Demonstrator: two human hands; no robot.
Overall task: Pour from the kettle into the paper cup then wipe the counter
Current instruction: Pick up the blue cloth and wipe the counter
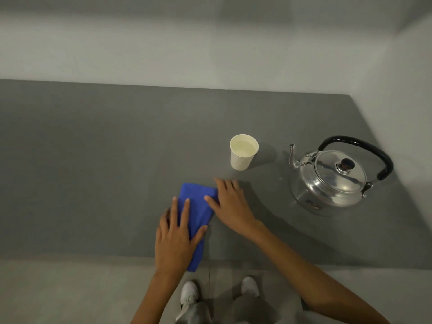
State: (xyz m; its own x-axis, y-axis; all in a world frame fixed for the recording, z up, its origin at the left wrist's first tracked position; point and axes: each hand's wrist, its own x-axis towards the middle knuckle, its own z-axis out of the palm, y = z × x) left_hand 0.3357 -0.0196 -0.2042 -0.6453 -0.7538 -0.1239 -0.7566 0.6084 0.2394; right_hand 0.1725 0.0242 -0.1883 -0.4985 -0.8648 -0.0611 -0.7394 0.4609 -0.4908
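the paper cup (243,152) stands filled just right of the middle of the frame, and the kettle (334,177) sits upright further right, spout toward the cup, so the pouring looks done and the wiping is the step in hand. the blue cloth (196,220) lies folded on the grey counter (93,171), low and centre in the frame, its long axis running from the near counter edge up toward the cup, the near end hanging slightly over that edge. the left hand (174,239) lies flat and spread on the cloth's near half, fingers straight, pressing rather than gripping. the right hand (230,204) is also flat and open, only its thumb side touching the cloth's far right corner, the rest on bare counter. the left hand has the better purchase, so i'd guess it drives the stroke; a few small droplets seem to lie up and right, between cup and kettle.
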